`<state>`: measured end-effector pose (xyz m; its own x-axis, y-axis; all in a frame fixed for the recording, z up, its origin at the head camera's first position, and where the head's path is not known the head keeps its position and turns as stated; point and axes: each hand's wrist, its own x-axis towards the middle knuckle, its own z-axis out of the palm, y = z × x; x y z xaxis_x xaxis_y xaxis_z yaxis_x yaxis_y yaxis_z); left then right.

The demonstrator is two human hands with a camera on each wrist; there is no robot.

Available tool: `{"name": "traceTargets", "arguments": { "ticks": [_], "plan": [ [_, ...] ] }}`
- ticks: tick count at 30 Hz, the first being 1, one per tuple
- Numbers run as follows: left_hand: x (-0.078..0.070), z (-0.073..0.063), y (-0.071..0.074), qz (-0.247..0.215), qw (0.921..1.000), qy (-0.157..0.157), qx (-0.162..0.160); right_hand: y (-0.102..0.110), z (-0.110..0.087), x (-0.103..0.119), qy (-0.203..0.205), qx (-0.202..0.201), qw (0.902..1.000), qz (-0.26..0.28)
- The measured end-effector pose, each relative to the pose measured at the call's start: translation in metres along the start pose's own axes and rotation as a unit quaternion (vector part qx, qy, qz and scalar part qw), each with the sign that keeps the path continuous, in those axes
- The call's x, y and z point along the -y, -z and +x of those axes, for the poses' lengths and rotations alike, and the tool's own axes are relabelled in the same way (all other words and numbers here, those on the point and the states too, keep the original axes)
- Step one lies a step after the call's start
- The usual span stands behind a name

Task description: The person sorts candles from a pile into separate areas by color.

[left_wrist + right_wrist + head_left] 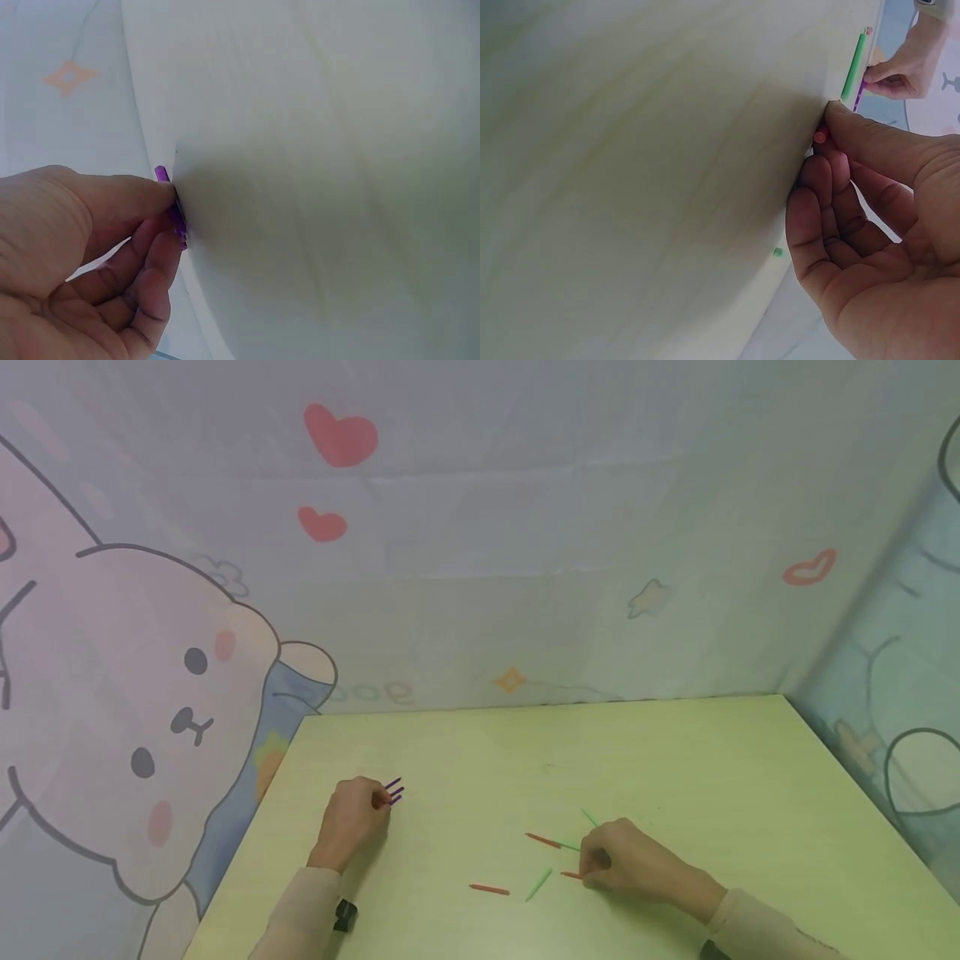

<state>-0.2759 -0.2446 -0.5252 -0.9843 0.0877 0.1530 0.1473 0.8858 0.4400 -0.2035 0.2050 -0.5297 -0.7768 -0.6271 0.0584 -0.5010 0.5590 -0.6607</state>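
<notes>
At the left of the table, my left hand (351, 820) pinches purple crayons (393, 792) between thumb and fingertips. Three of their thin ends fan out past the fingers in the head view. The left wrist view shows the purple crayons (160, 174) under the thumb tip, close over the tabletop. My right hand (636, 863) is low over the table at the right, its thumb and fingers pinching a red crayon (571, 875). Its blunt end (821, 135) shows between thumb and index finger in the right wrist view; the rest is hidden by the hand.
A second red crayon (543, 840) and a green crayon (568, 846) lie just left of the right hand. Another green one (589, 817) shows behind it. Between the hands lie a red crayon (489, 889) and a green crayon (538, 885). A patterned cloth (480, 568) hangs behind the table.
</notes>
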Motion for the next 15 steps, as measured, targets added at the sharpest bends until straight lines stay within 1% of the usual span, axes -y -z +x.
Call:
{"name": "traceTargets", "arguments": {
  "ticks": [6, 10, 15],
  "plan": [
    [0.0024, -0.0009, 0.0011, -0.01, 0.9998, 0.01, -0.014, 0.0004, 0.0001, -0.001, -0.003, -0.001, 1.0, 0.001],
    [0.0029, 0.0005, 0.0005, -0.011, 0.9997, 0.007, -0.019, 0.0004, -0.0001, -0.001, -0.005, -0.001, 1.0, 0.004],
    [0.0034, 0.0015, -0.0014, -0.005, 0.9999, 0.003, -0.016, 0.0005, -0.0006, -0.0003, -0.01, 0.0, 0.9999, 0.01]
  ]
}}
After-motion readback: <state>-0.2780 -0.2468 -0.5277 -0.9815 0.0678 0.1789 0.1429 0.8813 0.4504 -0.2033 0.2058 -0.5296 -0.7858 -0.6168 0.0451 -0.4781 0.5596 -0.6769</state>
